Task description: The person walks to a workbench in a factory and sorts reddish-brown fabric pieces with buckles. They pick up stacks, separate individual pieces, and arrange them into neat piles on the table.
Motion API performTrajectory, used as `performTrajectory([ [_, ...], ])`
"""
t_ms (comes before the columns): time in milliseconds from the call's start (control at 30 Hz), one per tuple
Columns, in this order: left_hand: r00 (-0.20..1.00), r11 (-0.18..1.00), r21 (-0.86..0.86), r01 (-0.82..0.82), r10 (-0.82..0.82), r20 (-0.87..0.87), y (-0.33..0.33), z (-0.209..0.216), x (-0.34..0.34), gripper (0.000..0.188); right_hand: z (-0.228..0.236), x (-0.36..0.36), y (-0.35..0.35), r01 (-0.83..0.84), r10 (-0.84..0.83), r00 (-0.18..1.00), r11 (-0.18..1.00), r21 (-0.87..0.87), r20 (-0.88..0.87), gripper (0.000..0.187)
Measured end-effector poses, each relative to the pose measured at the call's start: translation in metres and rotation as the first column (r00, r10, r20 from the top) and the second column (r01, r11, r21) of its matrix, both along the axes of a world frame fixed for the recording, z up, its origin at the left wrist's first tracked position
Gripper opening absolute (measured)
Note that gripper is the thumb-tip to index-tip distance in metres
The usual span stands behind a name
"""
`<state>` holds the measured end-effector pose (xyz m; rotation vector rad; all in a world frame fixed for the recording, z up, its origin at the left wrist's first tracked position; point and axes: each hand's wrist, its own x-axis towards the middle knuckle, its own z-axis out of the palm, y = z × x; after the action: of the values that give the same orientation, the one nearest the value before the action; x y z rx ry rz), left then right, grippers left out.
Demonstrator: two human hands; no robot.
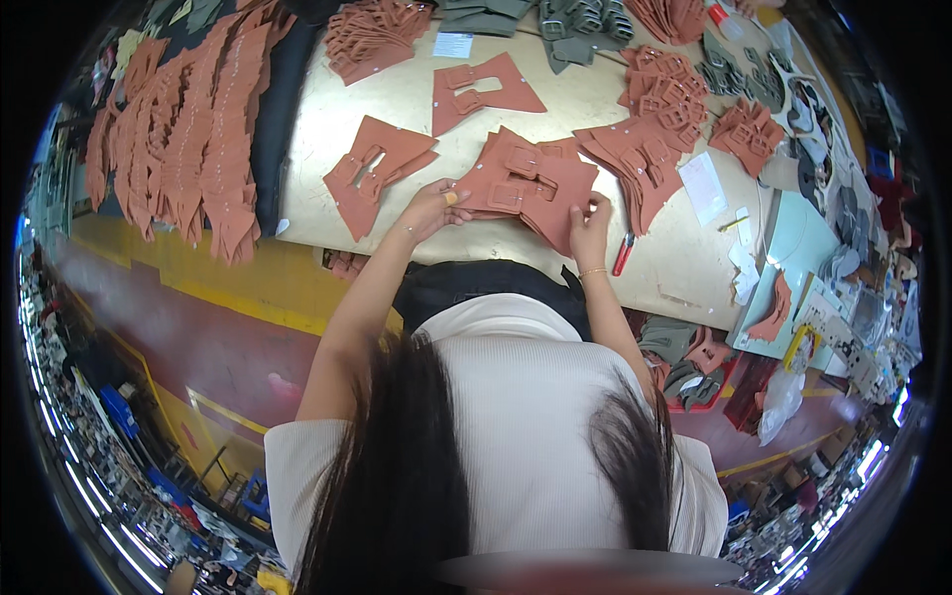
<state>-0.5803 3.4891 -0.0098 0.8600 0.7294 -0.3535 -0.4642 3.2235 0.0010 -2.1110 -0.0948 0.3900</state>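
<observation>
A stack of reddish-brown shoe upper pieces [540, 203] with square buckles lies in front of me, at the table's near edge. My left hand [436, 210], with a yellow band on one finger, has its fingers closed on the stack's left edge. At its lower right edge, my right hand [589, 226] grips the pieces between curled fingers and thumb. Left of the stack lie a few cut pieces [352, 193] with a slot in the middle. Another buckled piece [511, 87] rests farther back. To the right, a fanned pile of buckled pieces [635, 159] almost touches the stack.
Long strips of the same material [213, 129] hang over a dark rack at left. A red-handled tool [624, 255] lies right of my right hand, near a white paper [703, 188]. Grey buckled pieces [585, 25] sit at the back. A red bin [714, 387] stands below the table.
</observation>
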Motion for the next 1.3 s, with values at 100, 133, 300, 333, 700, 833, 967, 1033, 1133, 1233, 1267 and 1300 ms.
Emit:
performTrajectory([
  [100,0.998,0.996,0.071,0.052,-0.05,-0.027,0.005,0.016,0.005,0.025,0.029,0.001,0.009,-0.15,0.205,0.901,0.974,-0.169,0.383,0.057],
  [133,0.997,0.992,0.1,0.079,-0.076,-0.033,0.005,0.024,0.006,0.026,0.04,-0.001,0.013,-0.154,0.24,0.872,0.961,-0.228,0.426,0.063],
  [300,0.985,0.95,0.259,0.173,-0.164,-0.059,-0.003,0.064,0.018,0.034,0.072,-0.008,0.037,-0.133,0.405,0.729,0.875,-0.466,0.552,0.081],
  [333,0.984,0.942,0.283,0.18,-0.176,-0.04,-0.005,0.071,0.02,0.035,0.073,-0.008,0.039,-0.218,0.464,0.728,0.855,-0.47,0.505,0.08],
  [700,0.967,0.975,0.063,0.215,-0.222,0.125,-0.057,0.136,0.024,0.035,0.051,-0.005,0.027,-0.487,0.535,0.809,0.842,-0.234,0.244,0.053],
  [833,0.959,0.97,-0.024,0.244,-0.237,0.157,-0.064,0.143,0.022,0.037,0.066,0.008,0.019,-0.425,0.426,0.899,0.905,-0.031,0.106,0.038],
  [967,0.975,0.978,-0.138,0.159,-0.133,0.178,-0.059,0.138,0.02,0.039,0.089,0.02,0.016,-0.415,0.409,0.895,0.91,-0.002,0.177,0.032],
  [1033,0.983,0.972,-0.211,0.107,-0.072,0.167,-0.054,0.129,0.017,0.043,0.099,0.024,0.015,-0.414,0.403,0.89,0.91,0.012,0.213,0.03],
  [1133,0.997,0.991,-0.126,0.033,-0.024,0.075,-0.041,0.101,0.009,0.048,0.11,0.028,0.011,-0.411,0.386,0.9,0.906,0.1,0.201,0.027],
  [1233,0.999,0.98,0.194,-0.037,0.03,0.04,-0.026,0.058,-0.006,0.044,0.114,0.029,0.003,-0.352,0.345,0.936,0.91,0.22,0.073,0.028],
  [1267,0.999,0.926,0.378,-0.017,0.001,0.044,-0.017,0.042,-0.015,0.042,0.115,0.03,0.001,-0.326,0.337,0.941,0.905,0.273,0.006,0.028],
  [1300,0.999,0.845,0.534,0.009,-0.029,0.028,-0.007,0.028,-0.024,0.04,0.116,0.03,-0.002,-0.293,0.329,0.942,0.9,0.323,-0.061,0.028],
])
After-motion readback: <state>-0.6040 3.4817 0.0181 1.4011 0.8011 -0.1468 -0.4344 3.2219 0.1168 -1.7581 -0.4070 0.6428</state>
